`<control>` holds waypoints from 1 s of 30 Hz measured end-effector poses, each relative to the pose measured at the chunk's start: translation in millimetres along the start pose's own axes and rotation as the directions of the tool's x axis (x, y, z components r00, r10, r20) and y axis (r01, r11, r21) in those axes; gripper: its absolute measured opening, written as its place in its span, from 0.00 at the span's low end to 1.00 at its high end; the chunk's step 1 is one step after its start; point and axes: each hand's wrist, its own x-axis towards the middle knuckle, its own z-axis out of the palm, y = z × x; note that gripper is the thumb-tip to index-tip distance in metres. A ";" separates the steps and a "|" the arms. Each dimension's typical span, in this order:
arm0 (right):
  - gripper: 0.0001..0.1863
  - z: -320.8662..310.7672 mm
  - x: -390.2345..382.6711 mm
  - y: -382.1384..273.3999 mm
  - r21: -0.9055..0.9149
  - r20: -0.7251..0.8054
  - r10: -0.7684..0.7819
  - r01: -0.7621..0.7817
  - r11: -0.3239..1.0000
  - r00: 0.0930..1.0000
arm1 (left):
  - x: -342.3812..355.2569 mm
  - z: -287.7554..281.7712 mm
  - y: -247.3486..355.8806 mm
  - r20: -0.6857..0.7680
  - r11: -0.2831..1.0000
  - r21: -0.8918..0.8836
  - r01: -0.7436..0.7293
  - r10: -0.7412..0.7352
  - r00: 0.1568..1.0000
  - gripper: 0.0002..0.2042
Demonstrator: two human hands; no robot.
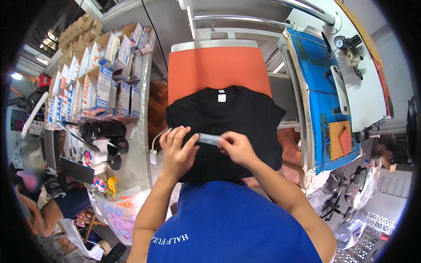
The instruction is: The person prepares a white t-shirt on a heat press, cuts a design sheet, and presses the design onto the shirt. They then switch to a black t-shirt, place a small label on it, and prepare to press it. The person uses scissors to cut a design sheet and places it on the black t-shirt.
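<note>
A black T-shirt (245, 115) lies spread over an orange heat-press pad (219, 65), its neckline and white label toward the far side. On the shirt's middle is a narrow translucent strip of film (209, 139) with a pale, shiny look. Its right end is pinched between the thumb and fingers of my right hand (237, 147), which is slightly blurred. My left hand (179, 149) rests on the shirt at the strip's left end, fingers apart and one fingertip by the film's edge. Whether that fingertip presses on the film or only on the cloth, I cannot tell.
Rows of cardboard boxes (98, 87) fill the table at left. A white cable plug (153, 157) hangs beside the shirt. At right stand a blue-covered board (318, 87) and a pressure gauge (339, 42). A metal bar (241, 18) crosses behind the pad. Another person (57, 206) sits far left.
</note>
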 end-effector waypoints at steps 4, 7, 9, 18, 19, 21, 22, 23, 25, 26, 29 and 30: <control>0.09 -60.8 -32.7 29.2 -0.064 -0.137 0.106 -0.116 0.991 0.985 | -23.6 40.5 20.1 -0.034 0.987 -0.121 0.105 -0.110 0.993 0.12; 0.09 -80.7 -2.5 22.5 -0.108 -0.102 -0.114 0.103 0.989 0.988 | -7.8 61.6 16.6 -0.079 0.988 -0.127 0.090 -0.100 0.992 0.11; 0.08 -89.5 28.3 13.0 -0.074 -0.129 -0.149 0.140 0.987 0.980 | 18.6 76.8 5.3 -0.105 0.989 -0.131 0.074 -0.088 0.991 0.11; 0.11 -66.2 91.8 -17.9 -0.593 -0.221 -0.391 0.195 0.781 0.893 | 83.3 115.2 -29.1 -0.050 0.985 -0.166 0.044 -0.053 0.997 0.04; 0.12 -64.6 91.0 -15.7 -0.646 -0.215 -0.449 0.219 0.732 0.867 | 81.4 116.7 -30.4 -0.041 0.982 -0.184 0.047 -0.055 0.998 0.04; 0.13 -63.8 89.3 -9.4 -0.820 -0.150 -0.661 0.281 0.499 0.735 | 77.3 119.4 -33.9 -0.020 0.973 -0.222 0.059 -0.065 0.998 0.06; 0.13 -64.8 88.2 -6.2 -0.881 -0.082 -0.763 0.311 0.356 0.642 | 75.9 120.6 -36.0 0.006 0.963 -0.260 0.076 -0.077 0.997 0.07; 0.13 -66.6 88.5 -4.0 -0.824 -0.111 -0.669 0.308 0.475 0.735 | 74.7 121.2 -38.4 0.033 0.950 -0.298 0.093 -0.087 0.996 0.08; 0.11 -70.3 87.2 -1.5 -0.860 -0.049 -0.699 0.326 0.392 0.713 | 73.2 120.9 -42.4 0.094 0.940 -0.322 0.117 -0.091 0.991 0.11; 0.11 -72.1 85.9 -1.2 -0.879 -0.037 -0.668 0.294 0.376 0.743 | 72.8 120.2 -43.8 0.109 0.940 -0.323 0.109 -0.078 0.991 0.11; 0.10 -73.2 86.3 -3.9 -0.910 -0.013 -0.632 0.253 0.329 0.775 | 72.4 115.7 -46.8 0.125 0.934 -0.335 0.121 -0.083 0.989 0.09; 0.10 -73.1 88.0 -5.6 -0.924 0.001 -0.631 0.242 0.295 0.776 | 73.4 114.1 -47.5 0.115 0.935 -0.335 0.119 -0.084 0.990 0.07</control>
